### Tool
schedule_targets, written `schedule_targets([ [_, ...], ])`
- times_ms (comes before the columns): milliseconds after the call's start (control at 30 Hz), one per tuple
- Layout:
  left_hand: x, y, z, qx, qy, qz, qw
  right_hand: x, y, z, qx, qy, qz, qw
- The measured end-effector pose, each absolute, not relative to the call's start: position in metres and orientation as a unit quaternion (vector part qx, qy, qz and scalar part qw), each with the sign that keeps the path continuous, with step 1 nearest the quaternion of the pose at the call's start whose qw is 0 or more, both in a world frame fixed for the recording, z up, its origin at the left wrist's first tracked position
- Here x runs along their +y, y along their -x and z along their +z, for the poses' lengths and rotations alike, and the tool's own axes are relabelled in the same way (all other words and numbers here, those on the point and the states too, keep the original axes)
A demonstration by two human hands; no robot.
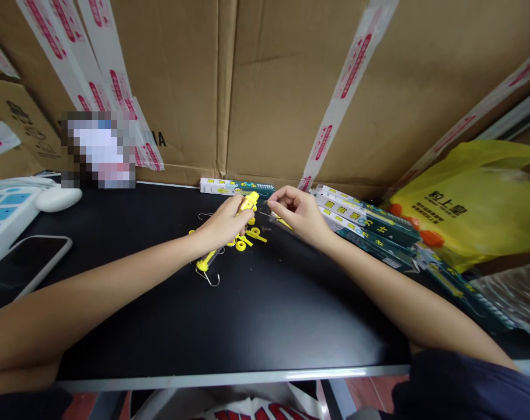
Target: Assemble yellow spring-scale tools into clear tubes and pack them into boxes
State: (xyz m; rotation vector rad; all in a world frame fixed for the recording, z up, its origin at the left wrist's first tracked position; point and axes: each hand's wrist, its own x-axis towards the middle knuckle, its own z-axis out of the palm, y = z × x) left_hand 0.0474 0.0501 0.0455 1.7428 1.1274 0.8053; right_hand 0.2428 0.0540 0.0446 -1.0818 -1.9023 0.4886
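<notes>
Clasping a spring scale [208, 258], already hooked, the left hand [225, 223] is apart from the right hand [300, 214], whose grip I cannot tell; yellow rings [241, 249] lie unfitted.

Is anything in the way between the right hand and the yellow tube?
Nothing visible stands between the right hand and the yellow tube in the left hand. Yellow rings lie close by on the table.
</notes>
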Motion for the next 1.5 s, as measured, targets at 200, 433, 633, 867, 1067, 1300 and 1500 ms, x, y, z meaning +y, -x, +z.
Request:
schedule_targets([
  [200, 0.045, -0.056, 0.04, 0.423, -0.656, 0.334, 0.528, 0.04, -0.239, 0.053, -0.815, 0.396, 0.09, 0.413],
  [433, 0.038, -0.059, 0.039, 0.389, -0.631, 0.346, 0.575, 0.037, -0.237, 0.047, -0.825, 0.415, 0.008, 0.384],
  [633, 0.037, -0.059, 0.038, 0.377, -0.632, 0.33, 0.592, 0.035, -0.236, 0.049, -0.833, 0.407, -0.021, 0.375],
  [867, 0.036, -0.058, 0.036, 0.363, -0.637, 0.319, 0.601, 0.034, -0.237, 0.048, -0.841, 0.398, -0.069, 0.36],
  [1067, 0.034, -0.06, 0.039, 0.376, -0.623, 0.296, 0.618, 0.034, -0.238, 0.046, -0.849, 0.399, -0.087, 0.335],
  [1300, 0.034, -0.06, 0.035, 0.384, -0.628, 0.279, 0.617, 0.031, -0.235, 0.049, -0.856, 0.411, -0.104, 0.296],
  [1500, 0.033, -0.063, 0.035, 0.396, -0.592, 0.28, 0.643, 0.028, -0.233, 0.052, -0.858, 0.427, -0.109, 0.263],
])
